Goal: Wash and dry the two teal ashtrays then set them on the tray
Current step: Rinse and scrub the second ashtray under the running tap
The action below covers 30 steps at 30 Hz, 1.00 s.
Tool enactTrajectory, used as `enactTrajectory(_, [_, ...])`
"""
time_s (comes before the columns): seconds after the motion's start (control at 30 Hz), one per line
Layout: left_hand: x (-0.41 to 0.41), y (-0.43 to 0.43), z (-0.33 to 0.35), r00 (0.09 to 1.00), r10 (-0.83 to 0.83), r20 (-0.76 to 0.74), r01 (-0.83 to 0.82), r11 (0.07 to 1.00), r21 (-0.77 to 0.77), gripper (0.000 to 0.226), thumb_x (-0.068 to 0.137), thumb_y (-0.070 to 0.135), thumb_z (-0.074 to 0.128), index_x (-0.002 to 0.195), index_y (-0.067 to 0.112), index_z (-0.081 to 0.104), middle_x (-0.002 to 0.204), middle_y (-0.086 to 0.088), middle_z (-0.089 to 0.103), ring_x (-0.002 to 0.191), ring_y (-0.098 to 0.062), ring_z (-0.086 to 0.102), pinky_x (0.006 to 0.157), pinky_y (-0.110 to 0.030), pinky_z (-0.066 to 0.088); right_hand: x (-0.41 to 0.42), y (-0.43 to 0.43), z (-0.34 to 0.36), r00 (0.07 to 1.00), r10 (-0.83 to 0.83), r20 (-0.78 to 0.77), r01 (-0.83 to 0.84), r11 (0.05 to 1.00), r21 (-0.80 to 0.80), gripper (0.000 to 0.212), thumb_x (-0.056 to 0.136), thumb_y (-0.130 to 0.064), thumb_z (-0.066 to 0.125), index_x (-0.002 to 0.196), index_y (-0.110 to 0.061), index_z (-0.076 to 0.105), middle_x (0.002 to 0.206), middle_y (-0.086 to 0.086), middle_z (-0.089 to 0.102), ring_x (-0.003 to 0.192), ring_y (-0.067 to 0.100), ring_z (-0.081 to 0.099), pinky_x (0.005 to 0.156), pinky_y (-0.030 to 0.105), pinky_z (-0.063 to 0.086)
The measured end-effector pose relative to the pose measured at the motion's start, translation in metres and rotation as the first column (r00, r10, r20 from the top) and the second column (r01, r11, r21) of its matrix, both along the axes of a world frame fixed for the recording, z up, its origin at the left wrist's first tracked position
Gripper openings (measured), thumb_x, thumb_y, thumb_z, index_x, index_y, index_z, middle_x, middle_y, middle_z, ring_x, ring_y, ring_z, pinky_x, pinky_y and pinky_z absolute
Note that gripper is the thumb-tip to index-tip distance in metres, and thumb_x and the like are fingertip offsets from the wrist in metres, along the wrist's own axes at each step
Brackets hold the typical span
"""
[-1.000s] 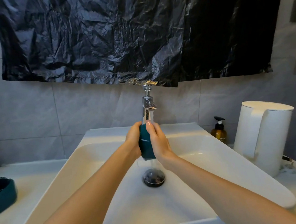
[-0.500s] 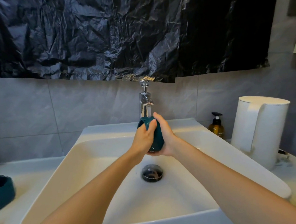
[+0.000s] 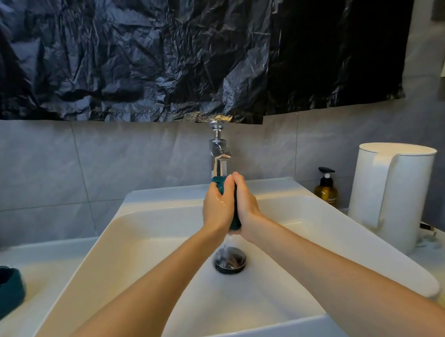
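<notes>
Seen from the person's own head, two bare forearms reach forward over a white rectangular sink. The left hand and the right hand are pressed close together under a chrome faucet, fingers curled round a teal ashtray that is clasped between the palms and held on edge above the basin. Only slivers of teal show at the top and bottom of the grip, so which way its hollow faces cannot be told. Water runs from the spout onto the hands and falls in a thin stream to the round metal drain directly below. A second teal ashtray rests on the white counter at the far left, well apart from the hands and partly cut off by the frame edge. On the right side of the counter stand an amber pump bottle and, nearer the viewer, a tall white jug with a handle. A crumpled black plastic sheet hangs across the grey tiled wall above the faucet.
</notes>
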<state>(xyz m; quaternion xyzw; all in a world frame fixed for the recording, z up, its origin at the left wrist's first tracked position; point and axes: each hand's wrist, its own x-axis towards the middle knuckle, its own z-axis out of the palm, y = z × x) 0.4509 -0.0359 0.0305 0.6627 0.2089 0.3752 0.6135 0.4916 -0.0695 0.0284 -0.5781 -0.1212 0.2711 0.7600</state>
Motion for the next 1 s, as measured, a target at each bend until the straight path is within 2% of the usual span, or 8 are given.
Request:
enactTrajectory(0.17, [0.005,0.009,0.018,0.995,-0.070,-0.069,0.052,0.970,-0.238,0.039,0.099,0.043,0.037,0.109,0.011,0.059,0.093,-0.008,0.062,0.085,-0.022,0.058,0.072,-0.032,0.048,-0.001,0.005,-0.002,0.995,-0.039,0.096,0.040,0.999,-0.014,0.042,0.070,-0.064,0.056,0.089,-0.030,0.070,0.100,0.007,0.068,0.095,0.025,0.064,0.083,0.041,0.055])
enactTrajectory(0.3, [-0.006,0.027,0.020,0.972,-0.231,-0.042,0.176,0.837,-0.519,0.032,0.093,0.045,0.049,0.104,0.018,0.063,0.087,-0.007,0.065,0.082,-0.022,0.061,0.067,-0.035,0.051,-0.002,0.003,-0.012,0.905,-0.036,0.424,0.054,0.998,-0.030,0.028,0.085,-0.050,0.054,0.110,-0.041,0.064,0.109,0.003,0.065,0.098,0.020,0.061,0.086,0.039,0.055])
enactTrajectory(0.43, [-0.011,0.033,0.020,0.958,-0.285,0.039,0.272,0.851,-0.449,0.030,0.093,0.045,0.052,0.099,0.018,0.063,0.087,-0.007,0.065,0.082,-0.019,0.061,0.067,-0.033,0.052,-0.001,0.001,-0.012,0.835,-0.047,0.549,0.042,0.999,0.022,0.036,0.094,-0.039,0.047,0.130,-0.037,0.050,0.116,0.001,0.060,0.102,0.019,0.058,0.083,0.035,0.053])
enactTrajectory(0.5, [-0.010,0.028,0.019,0.960,-0.271,0.072,0.278,0.881,-0.384,0.029,0.093,0.044,0.053,0.096,0.017,0.064,0.088,-0.006,0.065,0.085,-0.020,0.062,0.074,-0.033,0.053,-0.004,0.002,-0.006,0.867,-0.027,0.497,0.028,1.000,0.005,0.037,0.090,-0.049,0.050,0.124,-0.038,0.053,0.116,0.002,0.061,0.103,0.019,0.059,0.078,0.032,0.051])
enactTrajectory(0.57, [-0.008,0.021,0.015,0.967,-0.252,0.042,0.254,0.937,-0.240,0.031,0.094,0.043,0.052,0.100,0.015,0.063,0.091,-0.006,0.066,0.088,-0.020,0.063,0.067,-0.029,0.052,-0.007,0.001,0.001,0.982,0.031,0.187,-0.029,0.999,-0.016,0.052,0.074,-0.069,0.055,0.114,-0.035,0.060,0.114,0.005,0.064,0.102,0.021,0.061,0.076,0.036,0.053])
enactTrajectory(0.7, [-0.003,0.012,0.002,0.975,-0.222,-0.021,0.222,0.972,0.075,0.019,0.097,0.033,0.048,0.096,0.017,0.058,0.090,-0.003,0.062,0.085,-0.014,0.061,0.064,-0.023,0.046,-0.001,-0.015,0.014,0.962,0.140,-0.233,-0.144,0.990,0.000,0.058,0.071,-0.070,0.061,0.099,-0.019,0.065,0.104,0.010,0.066,0.098,0.026,0.061,0.084,0.042,0.051])
enactTrajectory(0.87, [0.009,0.008,-0.001,0.994,-0.106,-0.031,0.106,0.994,0.025,0.021,0.090,0.043,0.051,0.081,0.025,0.056,0.063,0.010,0.053,0.070,-0.018,0.059,0.066,-0.033,0.050,-0.007,-0.016,0.014,0.962,0.205,-0.181,-0.207,0.978,0.005,0.037,0.077,-0.053,0.055,0.088,-0.018,0.061,0.088,0.006,0.061,0.086,0.019,0.057,0.073,0.031,0.047])
enactTrajectory(1.0, [-0.004,0.020,0.011,0.997,-0.074,-0.025,0.066,0.968,-0.243,0.038,0.093,0.047,0.050,0.100,0.012,0.063,0.091,-0.007,0.064,0.087,-0.024,0.062,0.086,-0.040,0.052,-0.015,-0.004,0.007,0.984,0.128,0.124,-0.122,0.991,-0.051,0.027,0.091,-0.048,0.046,0.100,-0.026,0.060,0.098,0.006,0.061,0.087,0.017,0.057,0.075,0.031,0.046])
